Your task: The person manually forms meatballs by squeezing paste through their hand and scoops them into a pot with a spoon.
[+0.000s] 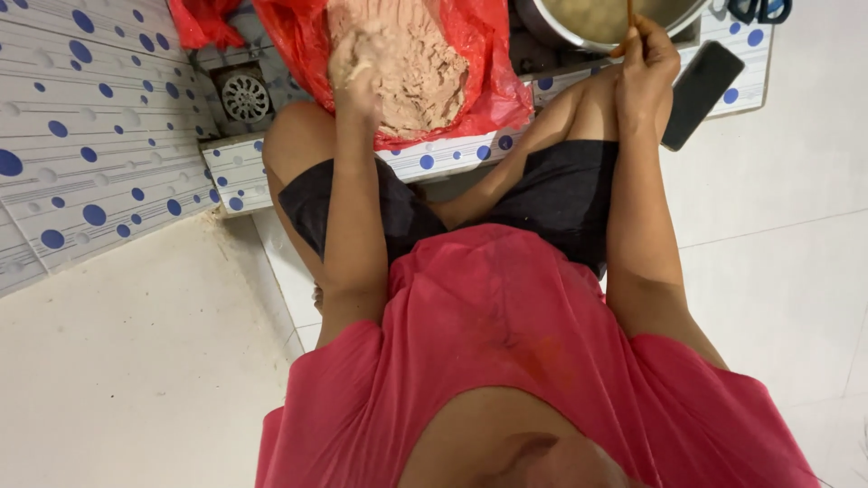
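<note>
A person in a red shirt and black shorts is squatting on a white tiled floor (pixel 136 380), seen from their own head looking down.

At the top centre of the frame, the left hand (pixel 355 61) is reaching into an open red plastic bag (pixel 488 86) and is closing loosely around a clump of the pale brown, flour-like powder (pixel 416 68) heaped inside; the fingers are dusted with it and blurred, so the exact grip is hard to tell.

At the upper right, the right hand (pixel 646 59) is curled shut around a thin orange-brown stick (pixel 626 32) that is standing in a round silver metal pot (pixel 597 23) holding a pale yellowish mixture. A flat black phone (pixel 703 81) is lying just beside that hand, on a white ledge with blue dots (pixel 452 158). A round metal floor drain (pixel 245 97) is sitting at the upper left.

The step in hand looks like scooping powder while stirring. The next move would seem to call for lifting the handful clear of the bag's rim and carrying it rightward over the pot without spilling.
</note>
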